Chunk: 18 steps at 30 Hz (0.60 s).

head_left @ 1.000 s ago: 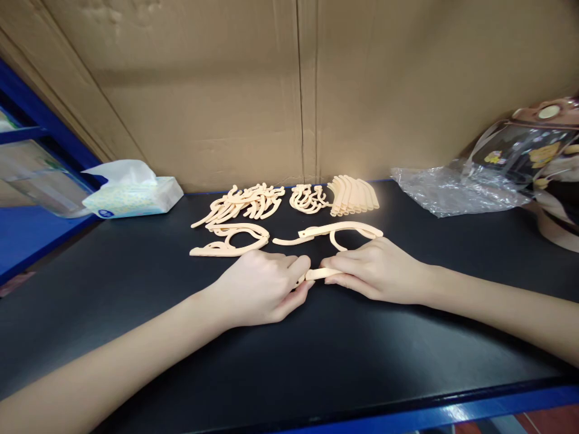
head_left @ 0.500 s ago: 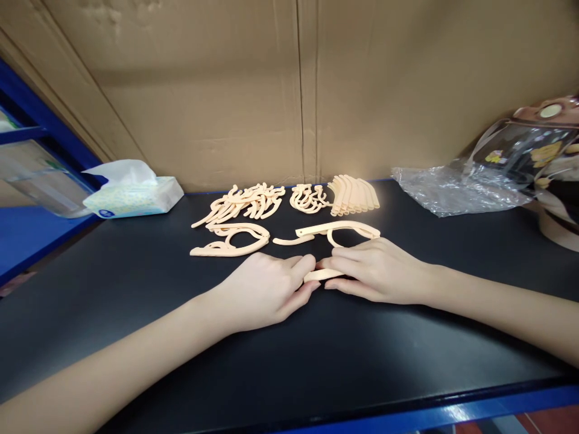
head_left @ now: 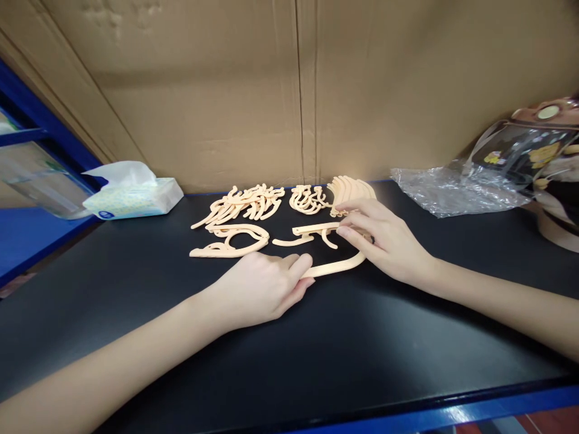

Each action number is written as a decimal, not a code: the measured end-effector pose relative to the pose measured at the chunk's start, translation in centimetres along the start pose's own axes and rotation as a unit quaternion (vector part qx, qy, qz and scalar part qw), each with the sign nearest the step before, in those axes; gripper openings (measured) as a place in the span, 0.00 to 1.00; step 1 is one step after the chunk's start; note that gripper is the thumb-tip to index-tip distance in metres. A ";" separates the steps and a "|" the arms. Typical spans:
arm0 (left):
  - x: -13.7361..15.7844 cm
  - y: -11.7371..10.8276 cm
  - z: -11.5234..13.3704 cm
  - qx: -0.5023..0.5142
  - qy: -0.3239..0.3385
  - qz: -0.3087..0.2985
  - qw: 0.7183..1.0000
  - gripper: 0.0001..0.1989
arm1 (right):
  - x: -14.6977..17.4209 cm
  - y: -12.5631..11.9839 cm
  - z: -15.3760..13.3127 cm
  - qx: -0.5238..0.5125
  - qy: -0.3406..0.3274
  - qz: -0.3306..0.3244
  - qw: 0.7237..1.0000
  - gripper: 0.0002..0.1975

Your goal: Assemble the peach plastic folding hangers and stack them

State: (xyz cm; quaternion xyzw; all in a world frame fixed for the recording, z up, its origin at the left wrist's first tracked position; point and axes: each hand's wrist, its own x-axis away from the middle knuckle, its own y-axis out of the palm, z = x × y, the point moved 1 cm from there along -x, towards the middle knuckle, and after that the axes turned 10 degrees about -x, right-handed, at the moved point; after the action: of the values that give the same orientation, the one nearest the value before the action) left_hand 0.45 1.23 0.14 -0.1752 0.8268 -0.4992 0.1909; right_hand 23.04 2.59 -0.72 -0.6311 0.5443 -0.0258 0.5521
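A peach plastic folding hanger [head_left: 335, 267] lies in front of me, its two arms spread to the left and its hook partly visible between them. My left hand [head_left: 271, 286] is closed around the free end of the near arm, hiding that end. At the right, my right hand [head_left: 389, 241] pinches the far arm [head_left: 315, 229] between thumb and fingers and covers the joint. A small curved piece [head_left: 292, 242] rests by the far arm's tip. To the left sits another folding hanger [head_left: 246, 252], folded with its hook inside.
Behind are a pile of curved hanger arms [head_left: 248, 202], a heap of small hooks [head_left: 309, 200] and a neat row of curved arms [head_left: 353, 188]. A tissue pack [head_left: 136, 196] stands left; a crinkled plastic bag [head_left: 456, 190] and a clear bag [head_left: 520, 150] lie right. Cardboard [head_left: 203, 90] rises behind the table.
My right hand has moved up and right, from the near arm beside my left hand to the far arm. More of the near arm shows. My left hand has stayed in place.
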 end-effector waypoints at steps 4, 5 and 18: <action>0.1 0.1 -0.1 -0.040 0.008 0.009 0.999 0.10 | -0.2 0.3 0.8 -0.036 0.039 -0.042 0.998 0.18; 0.1 0.1 -0.2 -0.046 0.009 0.013 0.999 0.11 | -0.2 0.4 0.9 -0.042 0.038 -0.047 0.997 0.18; 0.4 0.0 -0.6 0.030 0.101 0.113 0.988 0.05 | 0.0 0.7 1.4 -0.013 0.048 -0.033 0.998 0.10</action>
State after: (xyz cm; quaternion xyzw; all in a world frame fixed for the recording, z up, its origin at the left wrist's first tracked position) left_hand -0.19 1.46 0.36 -0.0236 0.8411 -0.5141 0.1662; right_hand 23.47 3.69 -1.80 -0.6538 0.5499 -0.0669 0.5154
